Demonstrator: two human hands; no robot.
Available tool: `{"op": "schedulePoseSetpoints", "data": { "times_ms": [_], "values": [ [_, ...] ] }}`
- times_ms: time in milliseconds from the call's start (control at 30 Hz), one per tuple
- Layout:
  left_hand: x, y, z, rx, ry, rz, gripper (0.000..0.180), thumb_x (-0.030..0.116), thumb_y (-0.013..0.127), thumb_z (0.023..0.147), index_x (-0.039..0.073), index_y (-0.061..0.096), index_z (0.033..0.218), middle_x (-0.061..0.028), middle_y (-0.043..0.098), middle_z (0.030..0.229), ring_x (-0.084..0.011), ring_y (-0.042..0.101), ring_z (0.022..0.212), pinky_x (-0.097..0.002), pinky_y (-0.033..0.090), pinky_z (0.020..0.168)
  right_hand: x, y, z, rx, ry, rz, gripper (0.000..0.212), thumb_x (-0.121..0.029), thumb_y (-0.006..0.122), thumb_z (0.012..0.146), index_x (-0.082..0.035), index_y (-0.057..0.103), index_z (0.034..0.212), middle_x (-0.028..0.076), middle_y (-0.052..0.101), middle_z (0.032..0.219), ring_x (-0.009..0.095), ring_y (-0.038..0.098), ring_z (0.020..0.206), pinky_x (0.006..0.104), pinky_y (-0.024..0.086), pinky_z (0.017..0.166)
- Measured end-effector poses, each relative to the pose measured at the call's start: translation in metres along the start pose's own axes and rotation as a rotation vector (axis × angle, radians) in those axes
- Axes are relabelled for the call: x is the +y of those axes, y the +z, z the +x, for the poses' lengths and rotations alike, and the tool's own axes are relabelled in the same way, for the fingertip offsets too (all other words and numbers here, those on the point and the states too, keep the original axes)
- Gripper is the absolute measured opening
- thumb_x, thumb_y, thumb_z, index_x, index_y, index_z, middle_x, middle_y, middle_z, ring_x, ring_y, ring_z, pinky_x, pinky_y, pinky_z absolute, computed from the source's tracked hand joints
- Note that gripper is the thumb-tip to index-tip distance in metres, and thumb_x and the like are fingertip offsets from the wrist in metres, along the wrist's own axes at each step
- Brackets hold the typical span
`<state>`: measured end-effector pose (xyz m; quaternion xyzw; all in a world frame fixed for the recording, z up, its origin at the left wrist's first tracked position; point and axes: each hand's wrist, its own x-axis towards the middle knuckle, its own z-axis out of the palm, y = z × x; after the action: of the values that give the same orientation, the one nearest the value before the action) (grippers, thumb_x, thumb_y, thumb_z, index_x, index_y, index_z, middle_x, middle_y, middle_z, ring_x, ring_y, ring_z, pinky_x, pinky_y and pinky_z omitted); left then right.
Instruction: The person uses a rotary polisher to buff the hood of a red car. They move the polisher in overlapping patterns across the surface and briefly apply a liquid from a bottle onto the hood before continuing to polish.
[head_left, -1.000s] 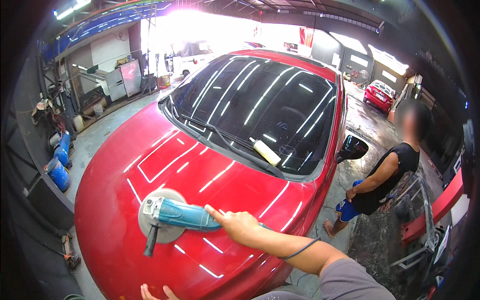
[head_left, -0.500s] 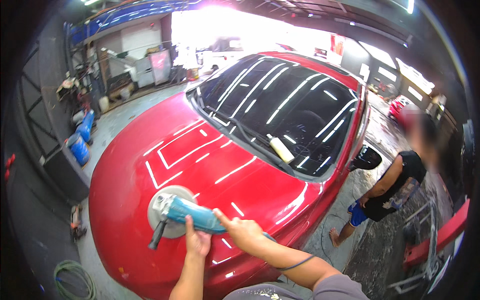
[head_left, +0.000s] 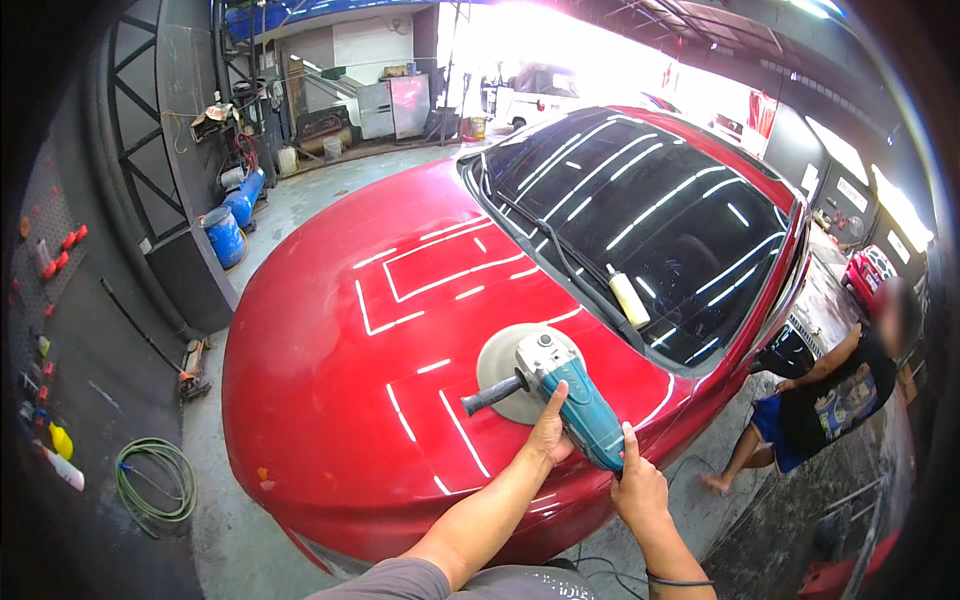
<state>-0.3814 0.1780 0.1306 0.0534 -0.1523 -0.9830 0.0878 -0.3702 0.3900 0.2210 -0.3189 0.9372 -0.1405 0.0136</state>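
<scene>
A teal car polisher [head_left: 590, 415] lies across the red hood [head_left: 320, 330]. Its round white pad [head_left: 495, 365] rests against the paint. My left hand [head_left: 550, 432] grips the tool's body close behind the metal head, thumb up along the side. Around the rear handle, my right hand [head_left: 640, 490] is closed, with the index finger stretched along the housing. The black side handle [head_left: 492, 394] sticks out to the left, held by neither hand. A dark cord crosses my right forearm.
A pale yellow bottle [head_left: 628, 298] lies on the windshield [head_left: 640, 210] by the wiper. Someone in a black top [head_left: 845, 385] is beside the car on the right. A coiled green hose [head_left: 155, 485], a floor jack [head_left: 194, 370] and a blue drum [head_left: 224, 238] stand left.
The polisher has moved across the hood to the right, and its body has swung to point toward me. Both hands stay on it. The view has shifted left; the other person leans toward the car.
</scene>
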Motion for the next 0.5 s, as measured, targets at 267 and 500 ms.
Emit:
{"op": "schedulePoseSetpoints", "data": {
  "times_ms": [267,500],
  "values": [
    [0.049,-0.048,-0.121,0.146,0.285,-0.024,0.086,0.075,0.075,0.092,0.004,0.062,0.139,-0.0165,0.073,0.129,-0.0329,0.072,0.119,-0.0537,0.057,0.11,-0.066,0.031,-0.025,-0.099,-0.373,0.115,0.092,-0.007,0.068,0.094,-0.016,0.025,0.174,0.024,0.07,0.085,0.047,0.074,0.072,0.0595,0.061,0.066],
    [0.123,-0.091,-0.23,0.113,0.653,-0.013,0.092,0.084,0.063,0.093,0.003,0.061,0.138,-0.016,0.07,0.126,-0.0356,0.068,0.121,-0.0606,0.055,0.11,-0.168,0.057,-0.012,-0.492,-0.703,0.168,0.102,-0.01,0.071,0.089,-0.011,0.016,0.175,0.028,0.073,0.103,0.045,0.076,0.085,0.0552,0.063,0.079]
  ]
}}
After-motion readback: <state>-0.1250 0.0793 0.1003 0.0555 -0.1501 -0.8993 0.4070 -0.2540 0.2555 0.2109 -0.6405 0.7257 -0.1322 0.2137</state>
